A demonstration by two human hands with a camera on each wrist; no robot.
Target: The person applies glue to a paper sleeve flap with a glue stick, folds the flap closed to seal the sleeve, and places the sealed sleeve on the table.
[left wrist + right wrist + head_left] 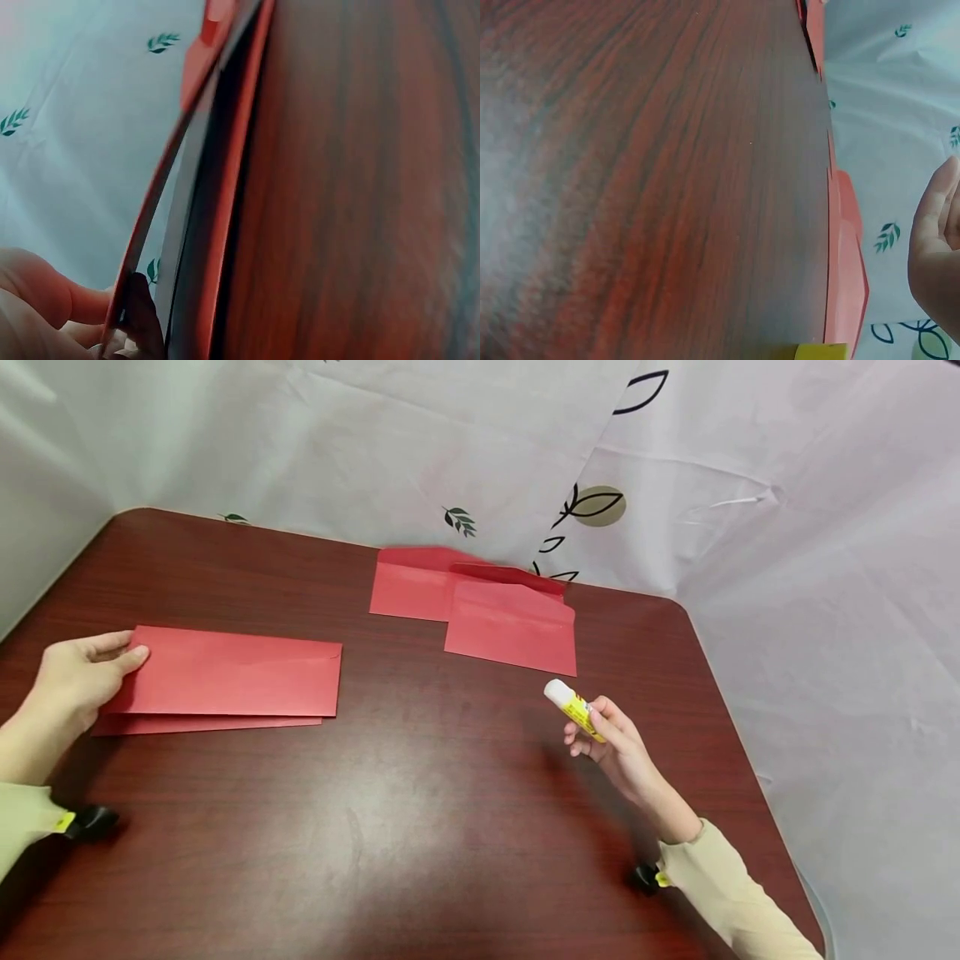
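pinching: left grip [81, 678] on flat paper envelope [240, 673]; right grip [618, 745] on cylindrical glue stick [575, 707]

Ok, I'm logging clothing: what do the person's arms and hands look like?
The left sleeve and right sleeve are pale yellowish, each with a black device and yellow patch beside it. The left hand and right hand wear no gloves.

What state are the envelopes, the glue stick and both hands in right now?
Upper envelope: held at one end
Lower envelope: beneath, mostly covered
Far envelopes: overlapping, flaps open
Glue stick: held, tilted, whether capped unclear
Left hand: pinching upper envelope
Right hand: gripping glue stick
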